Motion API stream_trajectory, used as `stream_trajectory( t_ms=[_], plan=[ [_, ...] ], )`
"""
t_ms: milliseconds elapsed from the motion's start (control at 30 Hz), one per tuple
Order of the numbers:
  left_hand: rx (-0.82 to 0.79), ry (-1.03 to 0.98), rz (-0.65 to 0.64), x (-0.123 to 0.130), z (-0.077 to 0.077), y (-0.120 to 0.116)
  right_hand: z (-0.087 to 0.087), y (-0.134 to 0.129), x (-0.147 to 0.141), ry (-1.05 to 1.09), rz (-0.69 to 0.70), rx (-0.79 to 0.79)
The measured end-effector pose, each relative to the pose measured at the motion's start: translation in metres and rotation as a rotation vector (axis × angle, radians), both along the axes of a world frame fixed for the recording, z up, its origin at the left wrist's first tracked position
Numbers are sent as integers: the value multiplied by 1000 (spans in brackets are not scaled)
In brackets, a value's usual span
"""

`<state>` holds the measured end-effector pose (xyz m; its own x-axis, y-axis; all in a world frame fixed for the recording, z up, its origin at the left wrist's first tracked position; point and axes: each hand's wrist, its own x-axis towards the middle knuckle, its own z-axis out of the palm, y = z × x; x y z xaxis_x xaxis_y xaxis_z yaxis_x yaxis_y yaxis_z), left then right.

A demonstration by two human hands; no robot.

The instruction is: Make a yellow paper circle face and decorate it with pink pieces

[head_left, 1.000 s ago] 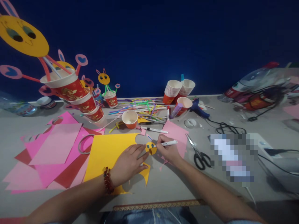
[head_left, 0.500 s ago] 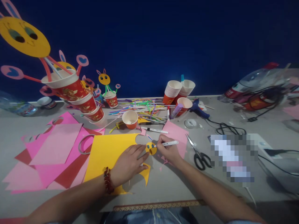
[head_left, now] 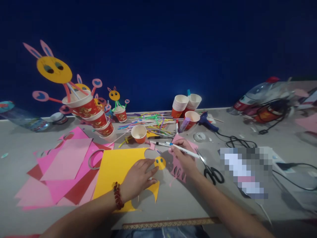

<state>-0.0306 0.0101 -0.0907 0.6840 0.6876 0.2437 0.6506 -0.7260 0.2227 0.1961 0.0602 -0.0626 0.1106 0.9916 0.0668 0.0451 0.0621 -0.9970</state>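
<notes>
My left hand (head_left: 136, 178) lies flat over the yellow paper sheet (head_left: 119, 162), its fingers stretched out. Its fingertips touch the edge of a small yellow paper disc (head_left: 160, 163), which bears two blue eyes. In the fingers of my right hand (head_left: 184, 162) is a white marker (head_left: 188, 151), its blue tip pointing left and lifted off the disc. Under that hand lies a pink sheet (head_left: 178, 170) with cut-out holes. A second white marker (head_left: 158, 143), with black on it, rests just beyond the disc.
Scissors (head_left: 213, 175) lie right of my right hand. Behind are a paper cup (head_left: 139, 134), many coloured sticks (head_left: 151, 119), stacked cups (head_left: 180, 106) and a blue glue gun (head_left: 207, 121) with its cord. Pink sheets (head_left: 66, 158) and rabbit-faced cup figures (head_left: 84, 102) stand left.
My right hand has lifted the marker away from the disc, up and to the right, and its tip has turned. My left hand stays on the paper. The whole view has shifted slightly.
</notes>
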Motion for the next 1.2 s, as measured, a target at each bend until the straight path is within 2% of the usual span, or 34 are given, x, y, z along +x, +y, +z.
stream_trajectory(
  t_ms=[67, 167, 267, 400, 567, 733, 933, 1067, 1200],
  plan=[
    [6, -52, 11, 0, 3, 1, 16, -1, 7, 6, 44, 29],
    [23, -171, 20, -2, 15, 4, 36, -11, 19, 0, 146, 16],
    [-16, -264, 35, -3, 32, 7, 43, -29, 24, 16, 206, -27],
    [-201, -199, 121, -2, 44, 3, 34, -51, 18, 87, 207, -73],
    [-385, -146, 132, 9, 38, -15, 20, -73, 5, 70, 268, -62],
    [-510, -223, 100, 21, 35, -28, 17, -88, 1, 62, 209, -28],
    [-612, -340, 66, 30, 34, -33, 12, -98, 1, 104, 190, -30],
    [-620, -334, 89, 34, 34, -34, 11, -100, 2, 101, 180, 22],
    [-627, -289, 71, 37, 35, -34, 12, -103, 0, 56, 239, 2]
  ],
)
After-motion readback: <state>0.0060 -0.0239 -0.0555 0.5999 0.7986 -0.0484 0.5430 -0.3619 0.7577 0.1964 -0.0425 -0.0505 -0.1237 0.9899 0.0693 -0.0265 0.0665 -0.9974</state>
